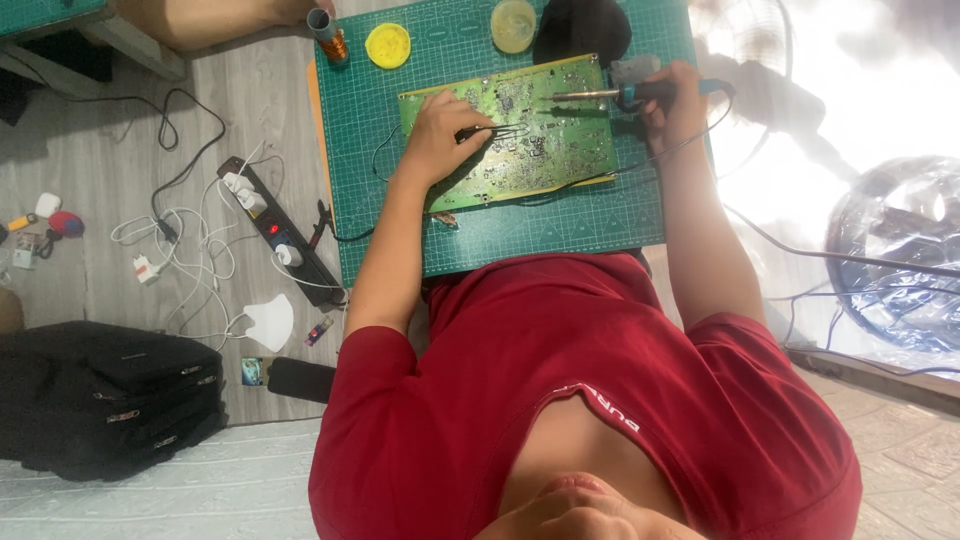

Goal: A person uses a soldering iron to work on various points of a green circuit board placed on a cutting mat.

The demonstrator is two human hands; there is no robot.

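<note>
1. On the green cutting mat [560,225] lies a green circuit board [515,135], tilted a little, under both hands.
2. Left hand [437,130] rests on the board, fingers clenched around black tweezers [495,131]; the tips poke out past the fingertips toward board centre.
3. Right hand [672,105] grips a blue-handled soldering iron [625,94], fingers wrapped on the handle. The metal tip reaches from those fingers over the board's upper edge, just beyond the tweezer tips.
4. Past the left fingers, on the mat's far edge: a yellow round tin [388,45], a copper wire spool [328,35] and a pale round tin [513,25].
5. Well off to the left hand's outer side, on the floor: a black power strip [280,235] with white cables.
</note>
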